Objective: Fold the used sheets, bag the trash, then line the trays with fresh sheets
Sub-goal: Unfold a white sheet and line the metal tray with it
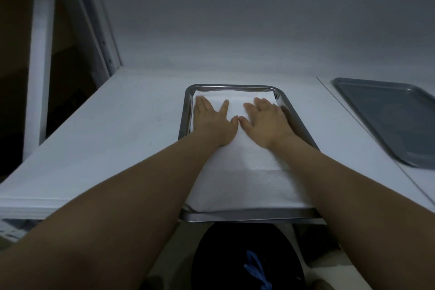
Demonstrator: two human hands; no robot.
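Note:
A steel tray (pixel 235 216) lies on the white counter in front of me, its near end jutting over the counter's edge. A white sheet (pixel 244 179) covers the inside of it from the far rim to the near rim. My left hand (pixel 213 119) lies flat on the far part of the sheet, fingers straight and spread. My right hand (pixel 264 120) lies flat beside it in the same way. The two thumbs almost touch in the middle of the sheet.
A second steel tray (pixel 388 120), bare, lies on the counter at the right. The white counter (pixel 106 148) meets a pale wall behind. Below the counter's edge stands a black bag (pixel 235 256) with a blue tie (pixel 256 271). A dark doorway is at the left.

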